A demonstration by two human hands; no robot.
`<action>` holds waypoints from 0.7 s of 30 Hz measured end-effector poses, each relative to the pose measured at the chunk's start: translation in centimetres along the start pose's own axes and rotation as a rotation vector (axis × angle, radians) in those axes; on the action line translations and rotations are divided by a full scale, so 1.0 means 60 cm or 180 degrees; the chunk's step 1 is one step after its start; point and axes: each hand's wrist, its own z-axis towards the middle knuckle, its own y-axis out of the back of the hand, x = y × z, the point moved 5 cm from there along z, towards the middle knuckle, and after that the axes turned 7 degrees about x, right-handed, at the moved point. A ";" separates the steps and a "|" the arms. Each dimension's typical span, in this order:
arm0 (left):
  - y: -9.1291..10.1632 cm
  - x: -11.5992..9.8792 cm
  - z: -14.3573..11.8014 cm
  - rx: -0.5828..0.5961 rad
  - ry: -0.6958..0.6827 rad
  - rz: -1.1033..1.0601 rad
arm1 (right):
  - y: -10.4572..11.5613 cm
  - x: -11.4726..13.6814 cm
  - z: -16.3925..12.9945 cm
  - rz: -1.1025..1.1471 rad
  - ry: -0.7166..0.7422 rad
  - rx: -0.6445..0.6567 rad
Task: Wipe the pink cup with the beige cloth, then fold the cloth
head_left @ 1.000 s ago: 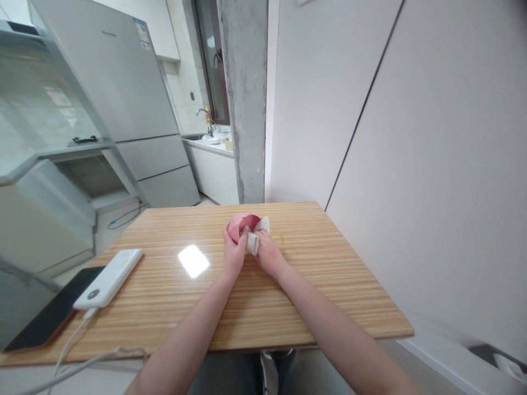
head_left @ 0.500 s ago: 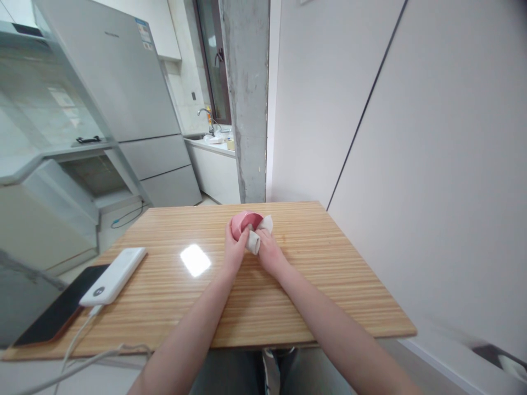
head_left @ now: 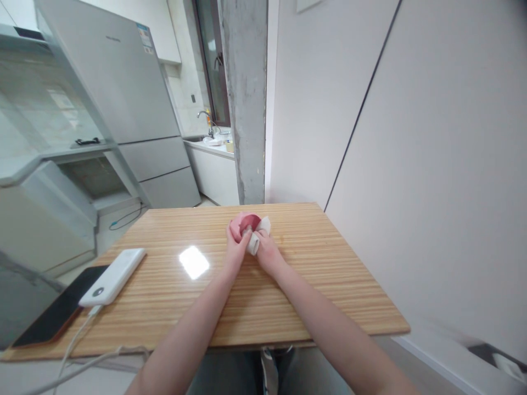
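Near the far middle of the table (head_left: 173, 307), a small pink bowl-like vessel (head_left: 237, 224) is tilted so that its darker pink inside partly shows. My left hand (head_left: 235, 248) is closed around its left side, with the thumb at the near rim. My right hand (head_left: 267, 251) is closed on a folded white cloth or tissue (head_left: 253, 244), pressed against the right side and opening of the vessel. One end of the white piece sticks up beyond the right fingers. The fingertips inside the vessel are partly hidden.
At the table's left lie a white power bank (head_left: 113, 278) with a plugged-in white cable (head_left: 78, 334) and a flat black object (head_left: 53, 310). Behind stand a grey pillar (head_left: 247, 109), a fridge (head_left: 111, 82) and a sink counter (head_left: 214, 170). A white panelled wall (head_left: 432, 164) borders the right.
The pink vessel has turned slightly in my hands, showing a little more of its inside. Both hands keep their holds, and the camera view has shifted slightly.
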 end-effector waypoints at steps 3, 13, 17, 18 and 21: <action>0.012 0.002 0.006 -0.0143 0.0142 0.0133 | 0.001 0.004 -0.001 -0.0050 0.0126 0.0036; -0.001 -0.011 -0.005 -0.0128 0.0181 -0.0165 | 0.008 0.008 0.001 0.0258 0.0066 -0.0263; 0.010 -0.015 0.001 -0.0238 0.0186 0.0024 | 0.005 0.004 0.002 0.0339 0.0211 -0.0165; 0.018 -0.020 0.006 -0.0229 0.0228 0.0149 | 0.006 0.004 0.002 0.0262 0.0279 -0.0098; 0.035 -0.030 0.019 0.0040 0.0475 0.0436 | 0.010 0.003 0.004 -0.0061 0.0350 0.0044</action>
